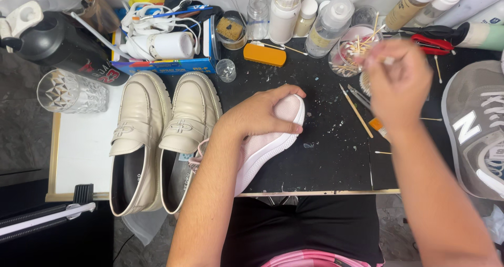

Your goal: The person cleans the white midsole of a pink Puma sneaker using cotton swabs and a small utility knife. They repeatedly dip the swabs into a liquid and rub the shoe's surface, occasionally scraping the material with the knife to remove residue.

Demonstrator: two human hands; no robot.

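Forearms fill my near view over black trousers. Far left, a glass (71, 91) stands beside two cream loafers (160, 141) lying side by side. My left hand (262, 112) is clamped over the toe of a pink sneaker (273, 141) on the black mat (325, 141), just beside the loafers. Bottles (310, 17) crowd the back edge. My right hand (399, 83), blurred, pinches a cotton swab (387, 60) above the swab cup (352, 49). A grey trainer (475, 125) sits far right.
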